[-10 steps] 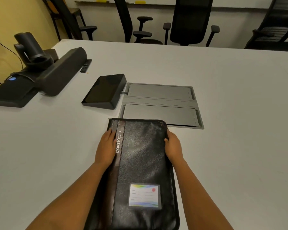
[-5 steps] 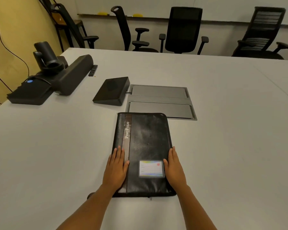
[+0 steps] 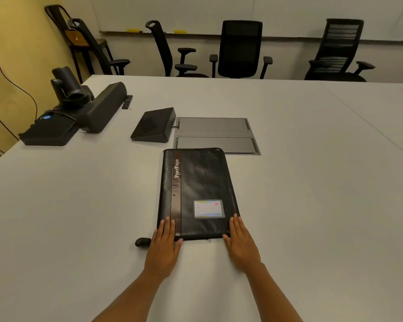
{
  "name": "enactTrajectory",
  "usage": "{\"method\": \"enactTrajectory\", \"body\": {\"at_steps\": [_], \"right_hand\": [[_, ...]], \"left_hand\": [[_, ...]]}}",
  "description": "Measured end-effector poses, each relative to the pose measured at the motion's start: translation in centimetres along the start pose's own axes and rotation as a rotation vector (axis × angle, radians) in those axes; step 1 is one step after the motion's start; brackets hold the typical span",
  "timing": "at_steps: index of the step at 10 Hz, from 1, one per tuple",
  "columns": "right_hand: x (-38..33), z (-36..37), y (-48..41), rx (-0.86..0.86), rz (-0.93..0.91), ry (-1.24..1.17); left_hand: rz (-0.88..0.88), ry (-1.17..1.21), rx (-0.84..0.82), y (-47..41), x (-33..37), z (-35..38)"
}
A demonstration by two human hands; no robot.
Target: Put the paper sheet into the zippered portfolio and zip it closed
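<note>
— Where is the portfolio [image 3: 198, 194]?

— Flat on the grey table [image 3: 312, 205], in the middle, cover up, its long side running from near to far. The far edge sits just in front of a grey hatch [image 3: 215, 135] set into the tabletop.

— Anything showing inside it?

— No. The cover is down, so the inside is hidden, and I cannot tell whether a sheet is in there. A small clear pocket [image 3: 209, 208] on the cover holds a printed card (its writing is too small to read).

— And the hands?

— The left hand [image 3: 163, 249] lies flat at the near left corner, fingers straight and close together, tips on the cover. The right hand [image 3: 241, 247] does the same at the near right corner, with its thumb along the near edge. Neither pinches anything.

— What is hard to make out?

— The zip: I cannot tell how far round it is done up. A small dark object [image 3: 142, 242] lies on the table just left of the left hand, partly behind it; what it is I cannot say. Both forearms are cut off by the near edge of the view.

— Far left?

— A black wedge-shaped device [image 3: 155, 125], then a camera [image 3: 66, 87] beside a long dark bar [image 3: 102, 108].
</note>
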State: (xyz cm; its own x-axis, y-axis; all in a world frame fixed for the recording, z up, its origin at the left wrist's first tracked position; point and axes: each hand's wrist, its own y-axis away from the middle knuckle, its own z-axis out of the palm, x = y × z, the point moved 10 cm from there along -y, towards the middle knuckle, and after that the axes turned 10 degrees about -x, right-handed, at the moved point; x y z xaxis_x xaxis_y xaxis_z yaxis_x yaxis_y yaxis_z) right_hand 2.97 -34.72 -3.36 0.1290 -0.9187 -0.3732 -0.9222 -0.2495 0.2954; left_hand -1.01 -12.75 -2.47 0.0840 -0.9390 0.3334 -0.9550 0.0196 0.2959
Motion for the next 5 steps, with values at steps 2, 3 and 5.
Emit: {"method": "enactTrajectory", "body": {"at_steps": [2, 3, 5], "right_hand": [[-0.4, 0.2, 3.1, -0.071, -0.058, 0.089], [-0.6, 0.2, 4.5, -0.123, -0.075, 0.092], [0.6, -0.1, 6.2, -0.148, -0.061, 0.028]], "left_hand": [[-0.043, -0.031, -0.029, 3.1, 0.8, 1.2], [-0.078, -0.059, -0.062, 4.4, 1.1, 2.0], [-0.106, -0.097, -0.129, 6.4, 2.6, 2.7]]}}
